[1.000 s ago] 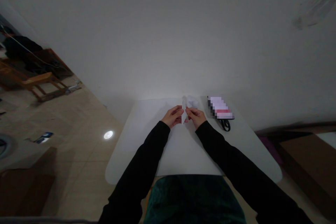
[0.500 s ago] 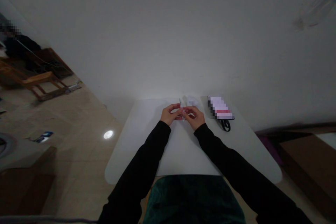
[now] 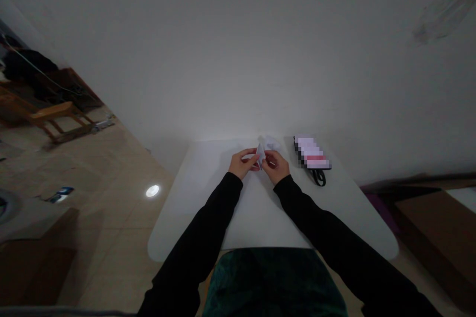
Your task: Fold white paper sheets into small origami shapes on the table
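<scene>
A small piece of folded white paper [image 3: 261, 154] is held upright between my two hands, above the far half of the white table [image 3: 267, 223]. My left hand [image 3: 242, 163] pinches its left side with thumb and fingers. From the right, my right hand [image 3: 275, 165] grips the other side with bent fingers. Just behind my right hand lies another crumpled white piece [image 3: 273, 142], partly hidden by the fingers. The fine folds of the held paper are too small to make out.
To the right of my hands a phone with a blurred screen [image 3: 312, 152] lies by a black looped cord [image 3: 319, 177]. A wall [image 3: 238, 59] rises behind the table. Brown cardboard [image 3: 435, 223] stands at the right, and a wooden chair [image 3: 55, 111] at the far left.
The paper was seen nearly edge-on as a thin strip; now it shows a wider, pointed face. Both hands have stayed in almost the same place, still holding it.
</scene>
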Available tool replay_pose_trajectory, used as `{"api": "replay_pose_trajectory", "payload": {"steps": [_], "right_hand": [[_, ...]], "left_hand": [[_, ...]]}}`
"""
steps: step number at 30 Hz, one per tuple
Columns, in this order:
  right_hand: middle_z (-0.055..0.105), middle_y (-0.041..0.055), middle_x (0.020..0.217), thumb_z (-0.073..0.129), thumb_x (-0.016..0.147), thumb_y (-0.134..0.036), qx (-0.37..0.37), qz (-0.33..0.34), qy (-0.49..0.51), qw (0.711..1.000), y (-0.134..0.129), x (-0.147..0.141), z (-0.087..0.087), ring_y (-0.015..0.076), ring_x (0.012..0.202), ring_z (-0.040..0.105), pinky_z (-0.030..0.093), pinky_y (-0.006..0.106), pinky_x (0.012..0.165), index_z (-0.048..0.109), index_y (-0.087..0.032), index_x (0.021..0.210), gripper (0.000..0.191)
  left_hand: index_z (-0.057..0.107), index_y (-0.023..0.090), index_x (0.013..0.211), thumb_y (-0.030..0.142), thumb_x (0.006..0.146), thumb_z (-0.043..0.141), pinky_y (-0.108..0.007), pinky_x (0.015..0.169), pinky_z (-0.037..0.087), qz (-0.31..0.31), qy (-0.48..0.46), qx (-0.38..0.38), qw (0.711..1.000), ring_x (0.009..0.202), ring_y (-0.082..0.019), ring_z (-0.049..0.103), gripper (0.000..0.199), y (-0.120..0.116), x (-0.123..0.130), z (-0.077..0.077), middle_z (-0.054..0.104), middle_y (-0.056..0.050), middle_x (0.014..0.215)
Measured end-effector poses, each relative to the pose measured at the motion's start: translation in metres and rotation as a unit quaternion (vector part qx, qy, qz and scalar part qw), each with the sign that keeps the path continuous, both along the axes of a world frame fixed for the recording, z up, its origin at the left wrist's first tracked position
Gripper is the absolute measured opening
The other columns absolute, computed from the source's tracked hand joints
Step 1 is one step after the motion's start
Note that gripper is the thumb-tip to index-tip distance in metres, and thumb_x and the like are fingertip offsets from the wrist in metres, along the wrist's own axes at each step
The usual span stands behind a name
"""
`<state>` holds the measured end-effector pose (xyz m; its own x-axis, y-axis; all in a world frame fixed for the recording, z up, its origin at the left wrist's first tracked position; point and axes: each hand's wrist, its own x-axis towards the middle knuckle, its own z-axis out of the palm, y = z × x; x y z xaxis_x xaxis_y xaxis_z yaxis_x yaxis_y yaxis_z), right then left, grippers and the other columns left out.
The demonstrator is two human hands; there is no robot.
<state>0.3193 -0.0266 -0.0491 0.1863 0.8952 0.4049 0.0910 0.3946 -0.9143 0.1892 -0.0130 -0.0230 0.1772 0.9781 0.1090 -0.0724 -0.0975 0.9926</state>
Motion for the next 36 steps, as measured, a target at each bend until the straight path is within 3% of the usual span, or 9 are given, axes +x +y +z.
{"api": "replay_pose_trajectory", "payload": {"steps": [8, 14, 22, 27, 29, 32, 36], "right_hand": [[0.06, 0.0036, 0.083, 0.057, 0.068, -0.027, -0.005, -0.037, -0.039, 0.999, 0.005, 0.005, -0.011, 0.0127, 0.064, 0.057, 0.05, 0.025, 0.057, 0.06, -0.017, 0.089, 0.023], [0.062, 0.0045, 0.083, 0.057, 0.062, -0.023, -0.014, -0.015, 0.022, 1.0, 0.011, 0.009, -0.012, 0.0157, 0.07, 0.06, 0.053, 0.029, 0.061, 0.062, -0.016, 0.079, 0.019], [0.061, 0.003, 0.078, 0.06, 0.063, -0.023, 0.008, 0.023, 0.087, 0.996, 0.011, 0.012, -0.009, 0.0177, 0.072, 0.061, 0.056, 0.032, 0.058, 0.064, -0.019, 0.068, 0.008], [0.055, 0.0044, 0.087, 0.058, 0.067, -0.018, 0.079, -0.031, 0.029, 0.996, 0.008, 0.011, -0.007, 0.0162, 0.08, 0.059, 0.055, 0.029, 0.062, 0.068, -0.021, 0.07, 0.011], [0.054, 0.0051, 0.091, 0.056, 0.069, -0.016, 0.099, -0.046, 0.009, 0.994, 0.006, 0.011, -0.006, 0.0165, 0.083, 0.059, 0.055, 0.029, 0.064, 0.069, -0.022, 0.073, 0.014], [0.055, 0.0055, 0.094, 0.055, 0.071, -0.014, 0.112, -0.059, -0.023, 0.992, 0.003, 0.011, -0.004, 0.0169, 0.084, 0.059, 0.054, 0.03, 0.066, 0.07, -0.023, 0.078, 0.019], [0.056, 0.0059, 0.099, 0.053, 0.072, -0.013, 0.117, -0.046, -0.028, 0.992, 0.0, 0.008, -0.003, 0.0144, 0.074, 0.06, 0.054, 0.029, 0.06, 0.069, -0.022, 0.084, 0.022]], "left_hand": [[0.062, 0.012, 0.1, 0.029, 0.073, 0.06, -0.022, 0.046, 0.055, 0.026, 0.098, 0.101, 0.99, 0.057, -0.009, 0.06, 0.032, -0.004, 0.005, -0.006, 0.06, -0.009, 0.104], [0.067, 0.01, 0.094, 0.022, 0.07, 0.058, -0.023, 0.054, 0.056, -0.018, 0.057, 0.071, 0.996, 0.062, -0.012, 0.062, 0.029, 0.004, -0.001, -0.007, 0.065, -0.008, 0.095], [0.072, 0.012, 0.082, 0.026, 0.073, 0.056, -0.03, 0.07, 0.054, -0.075, -0.021, 0.065, 0.995, 0.09, -0.021, 0.06, 0.023, 0.007, -0.01, -0.003, 0.064, -0.011, 0.104], [0.069, 0.012, 0.089, 0.035, 0.071, 0.065, -0.029, 0.072, 0.054, -0.027, -0.013, 0.057, 0.998, 0.082, -0.016, 0.06, 0.029, 0.005, -0.004, 0.0, 0.061, -0.011, 0.108], [0.063, 0.015, 0.102, 0.033, 0.065, 0.071, -0.029, 0.067, 0.055, -0.024, 0.0, 0.045, 0.999, 0.072, -0.012, 0.059, 0.042, 0.003, -0.002, 0.0, 0.062, -0.008, 0.102], [0.047, 0.022, 0.122, 0.031, 0.061, 0.075, -0.034, 0.065, 0.057, -0.023, -0.053, -0.015, 0.998, 0.07, -0.012, 0.06, 0.067, 0.0, 0.001, -0.001, 0.06, -0.003, 0.091], [0.046, 0.016, 0.118, 0.033, 0.062, 0.076, -0.039, 0.07, 0.056, -0.032, -0.112, -0.09, 0.989, 0.06, -0.011, 0.06, 0.066, 0.0, 0.005, -0.008, 0.056, 0.002, 0.07]]}}
